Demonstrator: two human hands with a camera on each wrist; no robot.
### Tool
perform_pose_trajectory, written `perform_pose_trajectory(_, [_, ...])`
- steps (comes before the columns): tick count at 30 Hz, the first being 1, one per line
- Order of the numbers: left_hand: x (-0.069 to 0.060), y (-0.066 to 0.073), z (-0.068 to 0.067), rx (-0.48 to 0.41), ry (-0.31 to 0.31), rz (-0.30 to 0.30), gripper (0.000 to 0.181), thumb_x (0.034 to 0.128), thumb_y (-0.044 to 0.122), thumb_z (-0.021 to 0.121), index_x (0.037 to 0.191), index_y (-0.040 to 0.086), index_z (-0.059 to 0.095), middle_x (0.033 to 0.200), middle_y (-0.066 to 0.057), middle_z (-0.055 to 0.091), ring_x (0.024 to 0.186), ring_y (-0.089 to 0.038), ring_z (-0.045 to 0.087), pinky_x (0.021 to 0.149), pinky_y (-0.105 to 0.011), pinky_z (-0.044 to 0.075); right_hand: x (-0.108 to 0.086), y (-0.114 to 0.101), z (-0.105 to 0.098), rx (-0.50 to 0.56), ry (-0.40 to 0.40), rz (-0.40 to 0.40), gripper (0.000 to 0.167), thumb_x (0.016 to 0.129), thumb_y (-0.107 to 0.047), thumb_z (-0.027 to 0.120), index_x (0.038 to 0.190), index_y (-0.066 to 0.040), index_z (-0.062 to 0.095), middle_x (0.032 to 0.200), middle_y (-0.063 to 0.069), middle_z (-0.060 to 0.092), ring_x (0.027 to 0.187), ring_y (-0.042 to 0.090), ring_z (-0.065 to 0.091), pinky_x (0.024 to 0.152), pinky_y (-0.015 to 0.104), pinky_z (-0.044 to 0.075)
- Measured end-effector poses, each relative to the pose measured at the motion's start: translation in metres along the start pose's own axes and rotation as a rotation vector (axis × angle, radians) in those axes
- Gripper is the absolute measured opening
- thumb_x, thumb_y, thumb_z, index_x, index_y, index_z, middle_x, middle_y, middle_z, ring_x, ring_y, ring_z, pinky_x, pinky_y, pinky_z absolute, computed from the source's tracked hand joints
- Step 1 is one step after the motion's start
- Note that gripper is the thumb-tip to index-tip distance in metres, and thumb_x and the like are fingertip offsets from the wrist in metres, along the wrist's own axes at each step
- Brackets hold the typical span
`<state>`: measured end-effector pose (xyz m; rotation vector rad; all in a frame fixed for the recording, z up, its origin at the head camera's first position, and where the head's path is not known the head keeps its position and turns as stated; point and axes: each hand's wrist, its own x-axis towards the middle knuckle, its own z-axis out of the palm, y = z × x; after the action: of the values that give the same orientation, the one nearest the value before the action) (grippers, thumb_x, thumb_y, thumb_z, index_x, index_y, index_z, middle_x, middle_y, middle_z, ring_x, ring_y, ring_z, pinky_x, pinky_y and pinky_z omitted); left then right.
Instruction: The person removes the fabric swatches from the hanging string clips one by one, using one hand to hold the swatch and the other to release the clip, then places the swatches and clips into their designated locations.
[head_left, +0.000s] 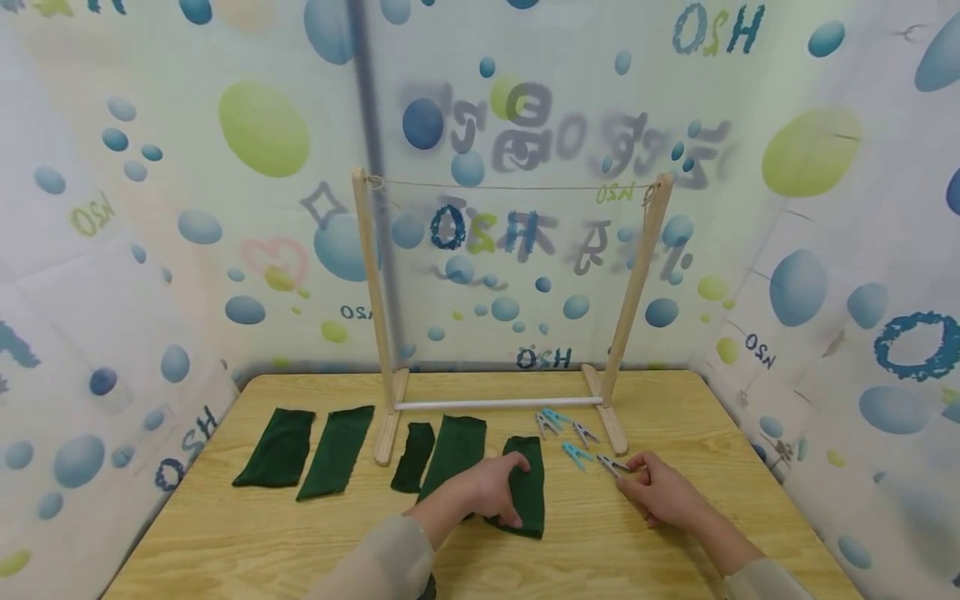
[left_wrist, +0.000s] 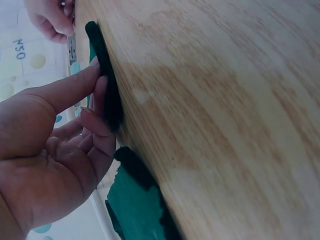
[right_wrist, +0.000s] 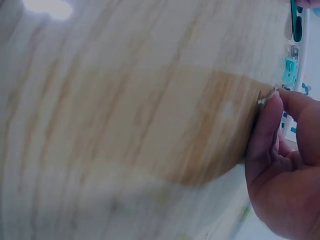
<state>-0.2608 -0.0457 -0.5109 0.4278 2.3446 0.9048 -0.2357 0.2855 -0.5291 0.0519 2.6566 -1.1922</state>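
Note:
In the head view my left hand (head_left: 483, 487) is over the rightmost dark green cloth piece (head_left: 531, 492), with thumb and forefinger spread apart. The left wrist view shows that hand's fingertips (left_wrist: 100, 90) touching the cloth (left_wrist: 111, 95), which lies on the table. My right hand (head_left: 663, 492) pinches the end of a grey clothespin (head_left: 609, 463) between thumb and forefinger, low over the table. In the right wrist view only a small part of that clothespin (right_wrist: 267, 97) shows. Beside it lie blue clothespins (head_left: 576, 455) and grey clothespins (head_left: 583, 433).
A wooden frame (head_left: 633, 283) with a string (head_left: 517, 187) between its posts and a white bar (head_left: 498, 404) low down stands behind. More green cloth pieces (head_left: 337, 450) lie to the left on the wooden table (head_left: 585, 567). A patterned curtain (head_left: 300, 125) surrounds the table's back and sides.

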Motion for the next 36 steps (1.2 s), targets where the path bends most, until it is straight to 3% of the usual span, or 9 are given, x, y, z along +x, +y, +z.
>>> perform_pose_trajectory(6, [-0.011, 0.010, 0.000, -0.075, 0.028, -0.019, 0.072, 0.0862, 0.001, 0.093, 0.147, 0.016, 0.056, 0.078, -0.010, 0.073, 0.069, -0.023, 0.070, 0.066, -0.035, 0.052, 0.003, -0.002, 0.001, -0.032, -0.006, 0.018, 0.042, 0.105, -0.027, 0.075, 0.131, -0.002, 0.054, 0.086, 0.006, 0.061, 0.056, 0.018, 0.059, 0.052, 0.032, 0.054])
perform_pose_trajectory(10, [-0.014, 0.014, 0.001, -0.070, 0.044, -0.025, 0.072, 0.0862, -0.001, 0.092, 0.146, 0.017, 0.057, 0.077, -0.009, 0.072, 0.069, -0.021, 0.068, 0.066, -0.033, 0.050, 0.003, -0.002, 0.001, -0.042, -0.010, 0.034, 0.042, 0.105, -0.028, 0.075, 0.131, -0.003, 0.053, 0.088, 0.006, 0.060, 0.057, 0.019, 0.060, 0.052, 0.032, 0.053])
perform_pose_trajectory(19, [-0.012, 0.013, 0.001, -0.067, 0.038, -0.024, 0.072, 0.0870, 0.000, 0.092, 0.147, 0.018, 0.057, 0.079, -0.009, 0.072, 0.068, -0.021, 0.068, 0.068, -0.034, 0.050, 0.003, -0.003, 0.001, -0.032, -0.003, 0.049, 0.042, 0.103, -0.026, 0.077, 0.131, -0.004, 0.054, 0.090, 0.007, 0.060, 0.058, 0.019, 0.060, 0.052, 0.031, 0.055])
perform_pose_trajectory(25, [-0.011, 0.017, -0.002, -0.054, 0.030, -0.040, 0.072, 0.0856, 0.000, 0.093, 0.146, 0.017, 0.057, 0.089, -0.008, 0.071, 0.072, -0.022, 0.072, 0.077, -0.040, 0.056, 0.004, -0.002, 0.001, -0.023, -0.007, 0.023, 0.044, 0.104, -0.028, 0.077, 0.131, -0.003, 0.053, 0.090, 0.007, 0.060, 0.058, 0.019, 0.060, 0.052, 0.032, 0.055])
perform_pose_trajectory(33, [0.004, 0.001, 0.003, -0.001, 0.005, -0.042, 0.077, 0.0840, 0.005, 0.095, 0.148, 0.023, 0.056, 0.103, -0.005, 0.071, 0.075, -0.017, 0.074, 0.079, -0.035, 0.058, 0.004, -0.001, 0.001, -0.018, -0.003, 0.022, 0.043, 0.104, -0.028, 0.078, 0.131, -0.004, 0.054, 0.089, 0.007, 0.061, 0.058, 0.019, 0.060, 0.051, 0.031, 0.054])
perform_pose_trajectory(36, [-0.002, 0.007, 0.004, -0.043, 0.033, -0.049, 0.075, 0.0836, 0.001, 0.094, 0.147, 0.018, 0.058, 0.108, -0.009, 0.071, 0.076, -0.021, 0.074, 0.085, -0.042, 0.059, 0.003, -0.002, 0.001, -0.027, 0.003, 0.027, 0.043, 0.104, -0.027, 0.077, 0.131, -0.004, 0.054, 0.089, 0.007, 0.061, 0.058, 0.019, 0.060, 0.052, 0.031, 0.055])
